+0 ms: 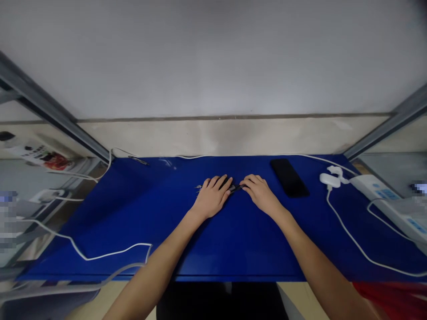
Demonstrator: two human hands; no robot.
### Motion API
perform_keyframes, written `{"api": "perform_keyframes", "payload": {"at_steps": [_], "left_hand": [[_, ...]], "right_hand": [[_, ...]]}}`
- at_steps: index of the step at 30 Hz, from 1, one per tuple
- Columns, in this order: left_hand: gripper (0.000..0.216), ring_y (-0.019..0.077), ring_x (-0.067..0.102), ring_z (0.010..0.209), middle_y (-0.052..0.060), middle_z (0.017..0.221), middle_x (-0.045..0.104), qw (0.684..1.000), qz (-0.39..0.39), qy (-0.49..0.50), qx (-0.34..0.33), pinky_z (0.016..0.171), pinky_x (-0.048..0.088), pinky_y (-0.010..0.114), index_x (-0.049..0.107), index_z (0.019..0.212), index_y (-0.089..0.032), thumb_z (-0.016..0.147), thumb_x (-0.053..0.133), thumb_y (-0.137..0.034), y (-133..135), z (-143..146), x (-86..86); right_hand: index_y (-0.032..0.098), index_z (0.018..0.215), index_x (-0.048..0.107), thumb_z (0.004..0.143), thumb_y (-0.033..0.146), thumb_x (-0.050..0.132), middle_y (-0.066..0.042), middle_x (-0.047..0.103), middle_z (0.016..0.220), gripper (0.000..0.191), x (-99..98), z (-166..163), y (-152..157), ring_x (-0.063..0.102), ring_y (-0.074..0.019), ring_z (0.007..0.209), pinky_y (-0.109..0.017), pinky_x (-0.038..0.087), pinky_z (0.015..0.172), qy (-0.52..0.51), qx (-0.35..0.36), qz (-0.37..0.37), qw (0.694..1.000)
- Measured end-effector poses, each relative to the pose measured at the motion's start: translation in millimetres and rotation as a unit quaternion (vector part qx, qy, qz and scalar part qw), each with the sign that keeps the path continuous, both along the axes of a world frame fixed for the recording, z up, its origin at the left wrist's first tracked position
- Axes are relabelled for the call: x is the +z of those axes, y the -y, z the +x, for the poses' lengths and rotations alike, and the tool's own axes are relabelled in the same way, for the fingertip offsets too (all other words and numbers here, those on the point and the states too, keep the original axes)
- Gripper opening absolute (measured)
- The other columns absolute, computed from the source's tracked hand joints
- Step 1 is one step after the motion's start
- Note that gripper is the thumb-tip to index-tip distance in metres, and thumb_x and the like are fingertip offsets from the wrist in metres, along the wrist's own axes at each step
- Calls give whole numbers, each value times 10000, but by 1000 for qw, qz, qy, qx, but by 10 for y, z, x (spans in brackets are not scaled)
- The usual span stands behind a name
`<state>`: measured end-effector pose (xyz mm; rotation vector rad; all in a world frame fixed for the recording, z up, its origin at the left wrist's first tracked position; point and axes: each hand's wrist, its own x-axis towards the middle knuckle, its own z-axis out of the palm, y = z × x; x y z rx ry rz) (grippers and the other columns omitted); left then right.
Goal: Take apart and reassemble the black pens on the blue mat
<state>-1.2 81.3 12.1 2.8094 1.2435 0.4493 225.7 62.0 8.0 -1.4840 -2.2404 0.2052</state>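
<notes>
No word or number is coming through legibly from where I'm standing. Over on the left, a bottle [28, 153] is showing dark lettering [40, 150] beside a red picture [57, 161], but the strokes are blurring too much for me to read. Across on the right, a white power strip [396, 205] is carrying at least 2 blue labels [387, 194], their print looking too soft to make out.

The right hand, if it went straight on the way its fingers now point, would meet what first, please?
The right hand would probably meet the dark item first, which it seems to touch, with the left hand just beyond; depth is hard to judge here.
</notes>
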Motion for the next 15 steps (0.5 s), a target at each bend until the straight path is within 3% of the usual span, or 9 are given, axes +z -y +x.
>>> {"api": "perform_keyframes", "payload": {"at_steps": [5, 10, 15], "left_hand": [[497, 292, 374, 1346, 75, 1505, 417, 1000, -14, 5, 27, 1070, 310, 502, 371, 1486, -277, 993, 316, -305, -21, -41, -23], [530, 288, 372, 1351, 62, 1515, 409, 999, -34, 17, 17, 1072, 334, 496, 351, 1497, -267, 968, 353, -282, -48, -75, -32], [505, 289, 388, 1349, 103, 1490, 444, 997, -16, 31, 65, 1107, 295, 506, 396, 1476, -201, 984, 337, -297, 7, -36, -42]], "right_hand": [[239, 1040, 699, 952, 249, 552, -57, 648, 992, 172, 149, 95, 18, 588, -214, 952, -400, 466, 888, -39, 78, -61, 994], [240, 984, 713, 910, 244, 626, -36, 652, 912, 114, 152, -92, 89, 606, -189, 895, -336, 497, 817, -79, 135, -83, 984], [204, 931, 648, 918, 228, 612, -56, 640, 932, 45, 54, -360, 150, 577, -210, 898, -367, 491, 840, -88, 81, -12, 993]]}}
